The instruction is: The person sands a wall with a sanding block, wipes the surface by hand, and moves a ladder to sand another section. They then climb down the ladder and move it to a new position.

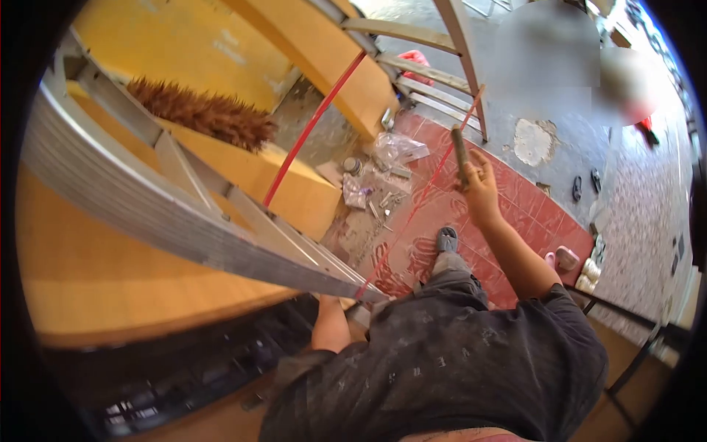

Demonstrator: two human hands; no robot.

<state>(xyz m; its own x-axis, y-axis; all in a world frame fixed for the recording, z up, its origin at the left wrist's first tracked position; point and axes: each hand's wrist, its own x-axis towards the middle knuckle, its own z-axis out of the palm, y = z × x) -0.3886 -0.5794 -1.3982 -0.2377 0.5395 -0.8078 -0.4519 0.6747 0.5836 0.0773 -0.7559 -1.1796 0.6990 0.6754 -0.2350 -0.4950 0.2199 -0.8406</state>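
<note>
My right hand (479,180) is raised over the red-tiled floor, gripping a short dark stick or handle (460,153) that points away from me. Some of its fingers are lifted off the stick. Low beside my body, my left hand (328,303) is at the aluminium ladder (221,247), whose rail hides the fingers. A red strap (313,129) stretches between the ladder's two sides. A second red line (438,173) runs past the stick toward the ladder's far leg.
A plastic bag (398,149), a small can (353,166) and scattered bits lie on the floor by the yellow wall. A brown bristly brush head (202,114) rests on a ledge. Footwear (567,258) sits at the tiles' right edge. Blurred areas cover the upper right.
</note>
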